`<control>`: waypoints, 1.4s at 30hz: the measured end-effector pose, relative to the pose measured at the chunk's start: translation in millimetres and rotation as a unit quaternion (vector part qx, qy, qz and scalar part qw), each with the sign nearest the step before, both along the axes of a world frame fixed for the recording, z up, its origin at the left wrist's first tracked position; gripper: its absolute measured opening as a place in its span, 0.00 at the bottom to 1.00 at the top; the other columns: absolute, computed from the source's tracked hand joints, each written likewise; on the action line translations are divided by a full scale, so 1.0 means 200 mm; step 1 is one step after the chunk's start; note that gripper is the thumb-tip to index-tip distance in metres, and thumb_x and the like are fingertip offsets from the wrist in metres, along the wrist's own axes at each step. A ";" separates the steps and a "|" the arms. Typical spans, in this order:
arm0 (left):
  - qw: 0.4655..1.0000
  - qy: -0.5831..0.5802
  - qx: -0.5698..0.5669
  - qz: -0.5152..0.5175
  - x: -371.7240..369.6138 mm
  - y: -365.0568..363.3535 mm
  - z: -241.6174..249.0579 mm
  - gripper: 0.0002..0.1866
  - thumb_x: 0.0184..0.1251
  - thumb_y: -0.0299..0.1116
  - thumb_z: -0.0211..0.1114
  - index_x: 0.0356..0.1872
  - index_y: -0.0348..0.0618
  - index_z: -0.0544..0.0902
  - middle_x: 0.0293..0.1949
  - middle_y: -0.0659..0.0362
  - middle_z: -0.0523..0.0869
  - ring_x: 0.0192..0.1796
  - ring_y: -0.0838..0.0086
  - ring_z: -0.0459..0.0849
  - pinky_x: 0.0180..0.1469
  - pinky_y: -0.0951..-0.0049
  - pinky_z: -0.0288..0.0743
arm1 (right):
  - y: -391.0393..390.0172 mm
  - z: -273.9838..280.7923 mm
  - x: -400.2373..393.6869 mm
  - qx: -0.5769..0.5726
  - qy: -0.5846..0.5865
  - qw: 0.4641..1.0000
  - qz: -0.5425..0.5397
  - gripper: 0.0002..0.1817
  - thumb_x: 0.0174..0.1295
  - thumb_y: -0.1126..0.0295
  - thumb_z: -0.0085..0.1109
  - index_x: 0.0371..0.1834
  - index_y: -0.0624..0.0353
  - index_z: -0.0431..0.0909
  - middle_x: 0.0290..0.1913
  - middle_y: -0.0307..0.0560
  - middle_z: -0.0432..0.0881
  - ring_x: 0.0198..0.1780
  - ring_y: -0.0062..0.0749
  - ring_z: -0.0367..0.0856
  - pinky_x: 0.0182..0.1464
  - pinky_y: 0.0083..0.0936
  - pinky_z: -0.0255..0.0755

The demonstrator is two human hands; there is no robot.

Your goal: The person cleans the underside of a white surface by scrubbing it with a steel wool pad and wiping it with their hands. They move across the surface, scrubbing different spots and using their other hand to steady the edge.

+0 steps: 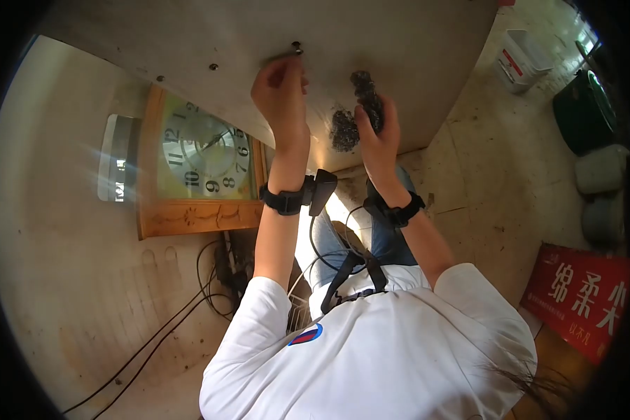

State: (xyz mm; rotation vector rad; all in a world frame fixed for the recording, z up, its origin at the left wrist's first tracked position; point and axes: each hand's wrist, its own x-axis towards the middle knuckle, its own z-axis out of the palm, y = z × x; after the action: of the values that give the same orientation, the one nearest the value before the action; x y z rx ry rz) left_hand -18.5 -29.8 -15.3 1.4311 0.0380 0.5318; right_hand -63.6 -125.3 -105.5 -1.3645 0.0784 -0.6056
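My left hand (281, 91) reaches over the pale tabletop (189, 35), its fingertips pinched on a small dark metal part (297, 47). To its right, my right hand (379, 133) grips a dark clump of small pieces (366, 89) held just above the table. A second dark heap (343, 130) lies on the table beside that hand's thumb. Both wrists wear black straps, and the left one carries a small black device (322, 189). Two more small metal parts (213, 67) lie on the table further left.
A wooden-framed clock (203, 164) stands below the table's left edge, with black cables (217, 273) trailing beneath it. On the floor to the right are a white bin (521, 59), a dark green tub (584, 112) and a red sign (584, 297).
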 end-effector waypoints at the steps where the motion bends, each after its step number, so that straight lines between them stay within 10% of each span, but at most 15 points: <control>1: 1.000 -0.004 0.000 -0.003 0.00 0.01 0.01 0.04 0.54 0.24 0.60 0.28 0.33 0.79 0.21 0.61 0.76 0.21 0.80 0.71 0.23 0.80 0.62 | 0.00 0.02 -0.01 0.003 0.004 1.000 0.003 0.15 0.55 0.73 0.55 0.46 0.64 0.69 0.34 0.44 0.75 0.34 0.23 0.72 0.38 0.20 0.67; 8: 0.929 -0.168 0.299 0.142 0.04 -0.06 0.03 0.05 0.55 0.27 0.61 0.28 0.35 0.79 0.20 0.61 0.77 0.21 0.77 0.73 0.25 0.75 0.67 | 0.02 0.05 -0.02 0.022 0.004 0.999 0.022 0.16 0.55 0.74 0.54 0.47 0.63 0.68 0.36 0.43 0.74 0.35 0.23 0.72 0.39 0.20 0.67; 11: 0.836 -0.197 0.493 0.141 -0.01 -0.13 -0.05 0.04 0.54 0.27 0.61 0.28 0.37 0.78 0.23 0.58 0.77 0.23 0.73 0.76 0.28 0.74 0.69 | 0.01 0.03 -0.03 -0.009 -0.003 1.000 0.019 0.16 0.55 0.75 0.53 0.48 0.64 0.68 0.36 0.43 0.74 0.35 0.23 0.71 0.39 0.20 0.67; 14: 0.865 -0.158 0.476 0.014 -0.08 -0.13 -0.18 0.04 0.51 0.26 0.62 0.27 0.38 0.78 0.25 0.57 0.76 0.25 0.71 0.77 0.28 0.75 0.70 | -0.01 -0.01 -0.05 0.008 0.004 1.000 0.012 0.16 0.55 0.75 0.53 0.48 0.64 0.68 0.36 0.43 0.73 0.36 0.23 0.71 0.39 0.20 0.67; 20: 0.958 0.011 0.277 -0.076 -0.12 0.04 -0.31 0.05 0.51 0.24 0.65 0.27 0.37 0.77 0.26 0.61 0.79 0.29 0.78 0.80 0.33 0.77 0.73 | -0.10 -0.12 -0.05 -0.077 0.025 0.996 -0.046 0.17 0.54 0.74 0.55 0.47 0.63 0.69 0.43 0.49 0.72 0.45 0.34 0.71 0.48 0.25 0.65; 22: 0.970 0.119 0.126 -0.172 -0.12 0.09 -0.35 0.12 0.61 0.38 0.57 0.42 0.44 0.74 0.38 0.59 0.78 0.40 0.76 0.78 0.40 0.73 0.73 | -0.08 -0.09 -0.05 -0.162 -0.020 0.985 -0.050 0.17 0.53 0.74 0.56 0.48 0.63 0.70 0.47 0.51 0.70 0.48 0.39 0.69 0.50 0.29 0.64; 26: 0.883 0.247 -0.214 -0.337 -0.21 0.13 -0.43 0.28 0.66 0.55 0.45 0.60 0.49 0.63 0.54 0.60 0.72 0.53 0.72 0.72 0.53 0.65 0.69 | 0.03 -0.13 -0.01 -0.237 -0.106 0.966 -0.002 0.18 0.52 0.76 0.54 0.49 0.62 0.71 0.51 0.52 0.68 0.51 0.45 0.68 0.52 0.34 0.64; 34: 0.960 0.144 -0.221 -0.096 -0.26 0.25 -0.38 0.15 0.67 0.40 0.51 0.50 0.43 0.71 0.43 0.63 0.75 0.43 0.79 0.73 0.41 0.78 0.71 | 0.22 0.10 0.03 -0.468 -0.148 0.864 0.114 0.16 0.49 0.73 0.56 0.44 0.55 0.76 0.52 0.49 0.69 0.54 0.47 0.64 0.54 0.38 0.63; 38: 0.987 -0.017 -0.133 0.093 -0.24 0.34 -0.35 0.08 0.67 0.32 0.51 0.40 0.40 0.75 0.35 0.65 0.77 0.37 0.81 0.74 0.40 0.79 0.69 | 0.22 0.24 0.08 -0.382 -0.207 0.871 0.231 0.17 0.49 0.72 0.58 0.45 0.51 0.77 0.51 0.46 0.70 0.53 0.44 0.65 0.54 0.37 0.63; 42: 0.912 -0.251 0.111 0.304 -0.13 0.48 0.01 0.14 0.62 0.30 0.56 0.48 0.39 0.77 0.37 0.59 0.77 0.38 0.75 0.72 0.41 0.74 0.66 | -0.08 0.40 0.25 -0.432 -0.319 0.841 -0.069 0.19 0.52 0.71 0.54 0.50 0.54 0.76 0.55 0.49 0.71 0.60 0.43 0.63 0.60 0.40 0.57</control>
State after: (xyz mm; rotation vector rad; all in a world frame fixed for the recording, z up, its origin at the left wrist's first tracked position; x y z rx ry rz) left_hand -43.8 65.7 -14.3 1.4530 0.0116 1.4498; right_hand -12.8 -141.6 -25.5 -1.9474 -0.7285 -1.2890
